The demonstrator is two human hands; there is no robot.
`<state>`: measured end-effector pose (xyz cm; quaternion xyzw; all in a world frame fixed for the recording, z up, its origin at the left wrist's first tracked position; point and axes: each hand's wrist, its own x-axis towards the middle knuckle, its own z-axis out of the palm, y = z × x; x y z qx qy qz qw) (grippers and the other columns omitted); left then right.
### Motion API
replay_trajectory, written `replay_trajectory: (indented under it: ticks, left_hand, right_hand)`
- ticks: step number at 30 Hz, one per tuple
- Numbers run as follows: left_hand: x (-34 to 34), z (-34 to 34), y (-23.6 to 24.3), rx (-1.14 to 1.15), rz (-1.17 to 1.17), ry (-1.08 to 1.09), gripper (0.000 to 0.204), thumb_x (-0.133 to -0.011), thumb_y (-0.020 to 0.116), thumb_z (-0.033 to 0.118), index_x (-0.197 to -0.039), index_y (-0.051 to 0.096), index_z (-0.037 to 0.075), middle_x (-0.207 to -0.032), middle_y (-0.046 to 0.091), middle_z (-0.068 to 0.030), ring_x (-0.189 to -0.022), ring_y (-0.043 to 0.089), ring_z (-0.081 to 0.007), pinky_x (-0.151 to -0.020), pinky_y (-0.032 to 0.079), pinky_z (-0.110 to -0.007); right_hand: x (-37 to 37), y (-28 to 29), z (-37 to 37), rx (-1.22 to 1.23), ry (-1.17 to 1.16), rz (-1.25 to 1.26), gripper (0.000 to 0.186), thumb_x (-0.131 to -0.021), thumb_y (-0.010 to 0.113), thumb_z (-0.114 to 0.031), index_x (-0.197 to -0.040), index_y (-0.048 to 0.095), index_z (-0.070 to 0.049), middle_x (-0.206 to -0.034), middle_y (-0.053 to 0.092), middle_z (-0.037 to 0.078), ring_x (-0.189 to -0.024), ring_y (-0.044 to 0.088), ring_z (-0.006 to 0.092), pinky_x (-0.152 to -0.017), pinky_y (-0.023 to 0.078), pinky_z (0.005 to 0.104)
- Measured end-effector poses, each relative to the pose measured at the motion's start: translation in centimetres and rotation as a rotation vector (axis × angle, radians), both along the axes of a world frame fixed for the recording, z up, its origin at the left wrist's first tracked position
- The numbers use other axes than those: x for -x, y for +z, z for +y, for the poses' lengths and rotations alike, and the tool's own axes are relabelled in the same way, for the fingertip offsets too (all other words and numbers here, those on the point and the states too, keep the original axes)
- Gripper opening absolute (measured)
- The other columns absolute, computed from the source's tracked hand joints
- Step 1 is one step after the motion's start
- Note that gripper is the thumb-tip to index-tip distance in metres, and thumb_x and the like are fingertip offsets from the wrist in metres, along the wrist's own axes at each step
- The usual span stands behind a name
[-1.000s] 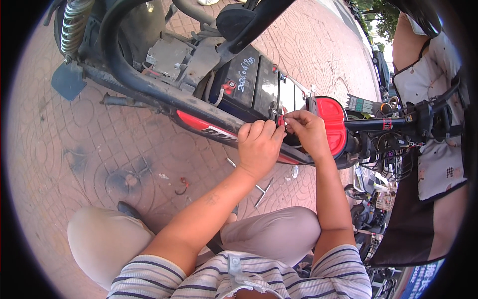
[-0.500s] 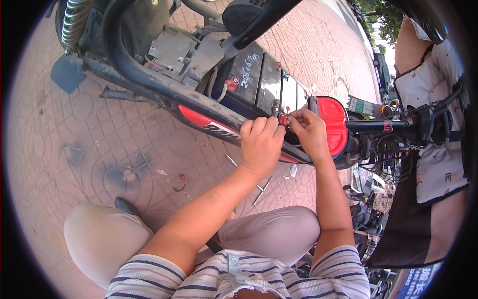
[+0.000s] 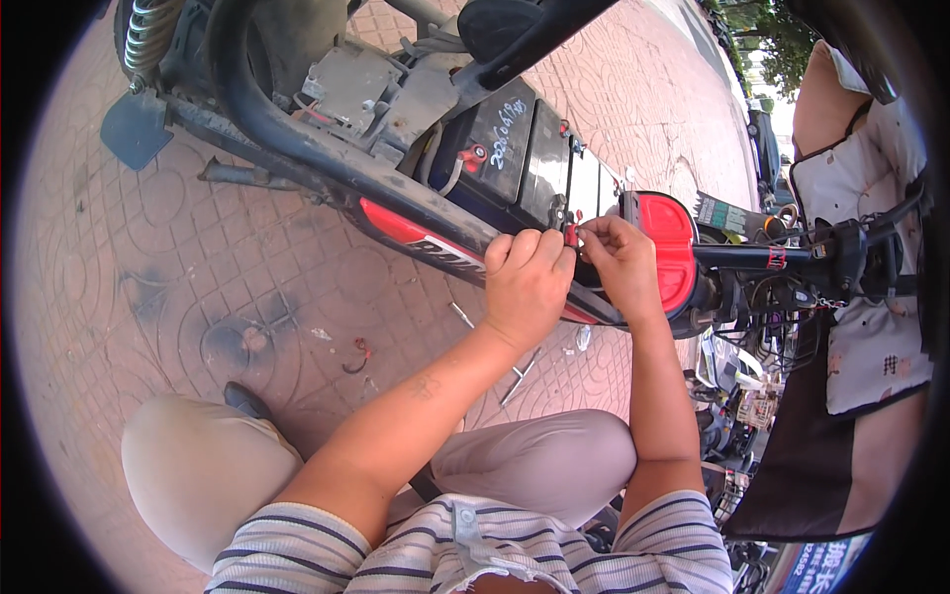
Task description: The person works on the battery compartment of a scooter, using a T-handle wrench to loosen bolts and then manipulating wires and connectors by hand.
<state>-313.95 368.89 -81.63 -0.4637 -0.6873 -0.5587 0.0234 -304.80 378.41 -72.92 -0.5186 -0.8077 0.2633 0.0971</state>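
Note:
Several black batteries (image 3: 495, 148) sit in a row inside the frame of an electric bike (image 3: 386, 203), its side panel red. At their near edge is a small red terminal cover (image 3: 572, 234), between my two hands. My left hand (image 3: 529, 282) is closed, its fingers curled over the frame's edge beside that cover; whatever it grips is hidden beneath the knuckles. My right hand (image 3: 623, 262) pinches thumb and fingers together right at the cover's other side. What lies between those fingertips is too small to make out. Another red terminal cover (image 3: 473, 156) with a cable is farther left.
A red plastic cover (image 3: 665, 252) borders my right hand. On the paving lie a T-shaped metal tool (image 3: 520, 378), a red and black scrap (image 3: 357, 354) and a crumpled clear piece (image 3: 583, 339). The handlebar area (image 3: 841, 243) and a quilted apron (image 3: 876, 346) fill the right.
The view has shifted slightly, so the bike appears a little to the right. Both hands stay at the red terminal cover, with only small finger movement.

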Motion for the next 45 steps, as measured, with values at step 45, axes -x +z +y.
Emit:
replay_trajectory:
  ticks: [45]
  left_hand:
    - [0.0,-0.1,0.6,0.027,-0.031,-0.008,0.011,-0.079,0.067,0.021,-0.078,0.058,0.014,-0.086,0.053,-0.001,-0.09,0.053,-0.0208,-0.084,0.032,-0.039]
  right_hand:
    - [1.6,1.9,-0.2,-0.232,0.269,-0.204,0.012,-0.087,0.068,-0.01,-0.09,0.067,0.001,-0.085,0.069,0.019,-0.078,0.067,0.0352,-0.069,0.053,0.04]
